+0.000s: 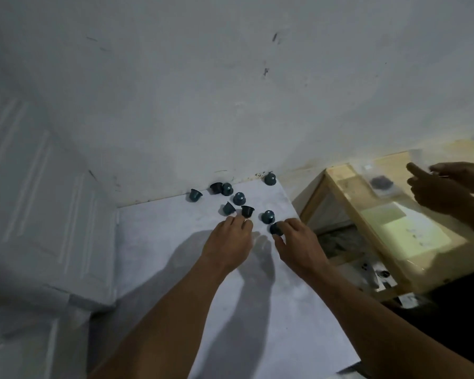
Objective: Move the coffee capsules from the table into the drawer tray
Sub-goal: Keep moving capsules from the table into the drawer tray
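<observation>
- Head view: two bare forearms reach forward from the bottom edge over a white table (257, 310) and throw shadows on it.
- The left hand (229, 243) is palm down, its fingers bent and close together. The tips are at the tabletop, just on the near side of a black capsule (247, 212). I cannot tell whether they grip it or only touch it.
- The right hand (298, 242) pinches a dark capsule (275, 228) between thumb and curled fingers, low over the table near its right edge.
- Just beyond that one a teal capsule (268, 216) stands dome up.
- Six other capsules (239, 198) lie scattered on the far part of the table, some upright and some tipped. Two touch each other near the wall, and one sits alone in the far right corner.
- Right of the table stands a wooden case (337, 187) with a clear top.
- Over the case are a second person's hands (438, 187), blurred. One finger points up, and I cannot tell what they hold.
- A scuffed white wall (230, 91) rises behind the table.
- A panelled white door (39, 187) is at the left.
</observation>
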A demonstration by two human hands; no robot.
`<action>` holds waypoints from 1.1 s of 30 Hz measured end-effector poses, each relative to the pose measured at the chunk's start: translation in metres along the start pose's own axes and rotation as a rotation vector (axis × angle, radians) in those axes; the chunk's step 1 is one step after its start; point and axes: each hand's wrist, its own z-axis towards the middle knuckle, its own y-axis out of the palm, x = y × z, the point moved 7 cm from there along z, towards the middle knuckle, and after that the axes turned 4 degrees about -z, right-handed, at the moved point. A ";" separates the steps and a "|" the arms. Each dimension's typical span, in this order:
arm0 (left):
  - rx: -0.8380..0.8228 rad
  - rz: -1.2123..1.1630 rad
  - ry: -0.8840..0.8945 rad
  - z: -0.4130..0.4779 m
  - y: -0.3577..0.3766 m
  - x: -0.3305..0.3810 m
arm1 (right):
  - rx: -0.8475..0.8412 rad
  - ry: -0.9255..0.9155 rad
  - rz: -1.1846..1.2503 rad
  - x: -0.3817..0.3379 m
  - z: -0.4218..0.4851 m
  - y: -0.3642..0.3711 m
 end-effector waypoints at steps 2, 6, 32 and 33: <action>-0.026 0.017 -0.027 0.005 0.009 -0.003 | -0.029 0.002 0.011 0.008 0.009 0.010; -0.106 -0.006 -0.100 0.013 0.031 -0.010 | -0.095 0.021 0.043 0.021 0.025 0.034; -0.194 -0.377 -0.394 0.027 0.060 -0.024 | -0.186 0.118 0.246 0.041 0.050 0.067; -0.176 -0.400 -0.412 0.026 0.055 -0.023 | -0.181 0.100 0.252 0.038 0.049 0.063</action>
